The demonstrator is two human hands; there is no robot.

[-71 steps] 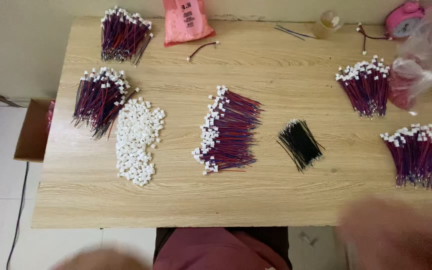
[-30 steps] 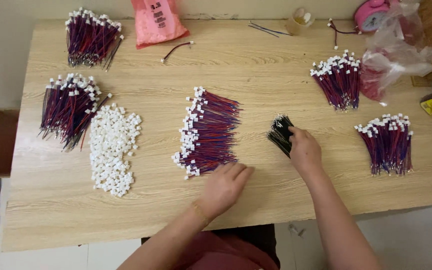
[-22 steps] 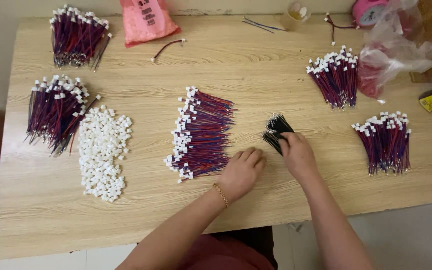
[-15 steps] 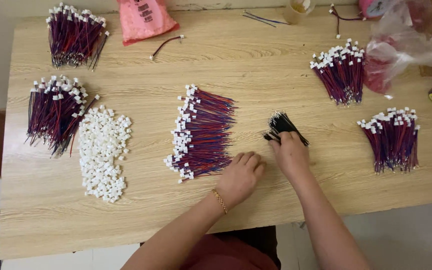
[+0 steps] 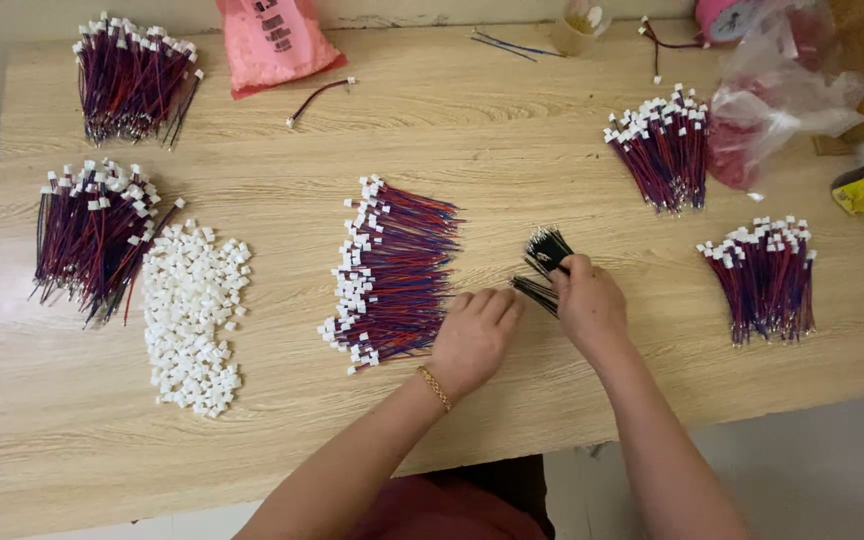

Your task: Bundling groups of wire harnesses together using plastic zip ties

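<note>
I see the right hand (image 5: 584,300) pinching the black wires (image 5: 546,247); the left hand (image 5: 472,338) lies loosely curled, holding nothing; a loose pinch risks scattering strands over the desk (image 5: 512,130)

L hand (image 5: 472,340) flat, palm down, R hand (image 5: 587,300) curled, fingers pinching, forearms angled inward

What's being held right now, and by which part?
The right hand grips the bundle of black wires around its middle. The left hand lies flat on the table, holding nothing.
</note>
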